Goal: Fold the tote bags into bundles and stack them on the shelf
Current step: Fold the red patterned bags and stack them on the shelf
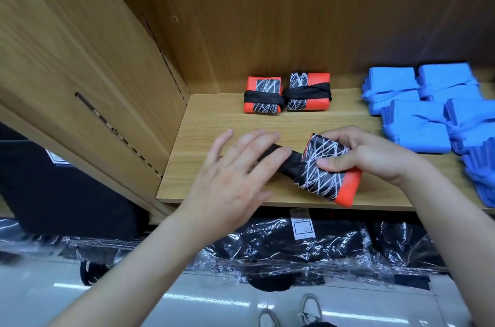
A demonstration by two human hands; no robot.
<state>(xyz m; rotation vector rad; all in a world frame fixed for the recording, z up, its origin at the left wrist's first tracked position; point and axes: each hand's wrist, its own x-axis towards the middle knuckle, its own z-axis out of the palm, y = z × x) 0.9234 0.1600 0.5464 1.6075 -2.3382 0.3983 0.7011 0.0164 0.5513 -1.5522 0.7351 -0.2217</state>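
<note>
Your right hand (375, 158) is curled round the half-folded tote bag (325, 174), thumb pressed on its top face, fingers wrapped over the far edge. The bag is black with white scribble lines and an orange edge at its lower right end. It sits on the front part of the shelf (214, 123), centre-right of the frame, tilted with the orange end nearest the shelf's front lip.

Your left hand (235, 174) is flat, fingers straight and spread, gripping nothing. It lies over the bag's black strap (290, 163), which runs left out of the folded part and goes under your fingers. Can't tell whether the fingers press the strap or just cover it.

Further back on the shelf, upper centre, two finished bundles stand side by side and touching: left bundle (263, 95) and right bundle (308, 92), both orange with a scribble panel, each wrapped by a black strap.

Right side of the frame: a group of blue bundles (417, 123) packed close together on the same shelf, blurred toward the edge, well apart from your bag.

Upper left: the wooden side panel (80, 58) of the unit with a row of slots.

Below the shelf, lower centre: black goods in clear plastic wrap (267, 251), with a white label (302, 225) on top. Bottom of the frame: pale glossy floor (187, 300) and your shoes (310, 309).
</note>
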